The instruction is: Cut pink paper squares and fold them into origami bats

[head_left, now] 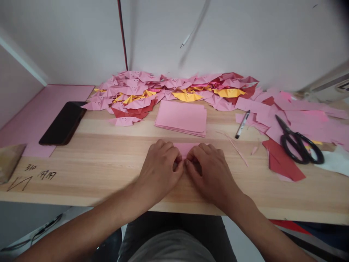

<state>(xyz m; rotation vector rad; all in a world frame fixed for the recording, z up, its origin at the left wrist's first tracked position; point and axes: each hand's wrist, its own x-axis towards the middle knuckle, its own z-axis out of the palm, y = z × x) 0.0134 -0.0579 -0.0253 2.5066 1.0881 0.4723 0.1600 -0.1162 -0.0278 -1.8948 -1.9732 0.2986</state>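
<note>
Between my hands lies a pink sheet of paper (pixel 184 148), flat on the wooden table and partly covered by my fingers. My left hand (pixel 161 171) grips its near edge on the left with thumb and curled fingers. My right hand (pixel 208 171) does the same on the right, the two thumbs almost meeting in the middle. How the near edge is folded is hidden under the fingers. Just beyond stands a stack of pink paper (pixel 181 117).
Folded pink, red and yellow paper figures (pixel 131 87) with drawn faces are heaped along the wall. At the left lies a black phone (pixel 63 123) on pink sheets. To the right are a marker pen (pixel 242 124), black scissors (pixel 298 143), red paper (pixel 283 160) and pink scraps (pixel 305 122).
</note>
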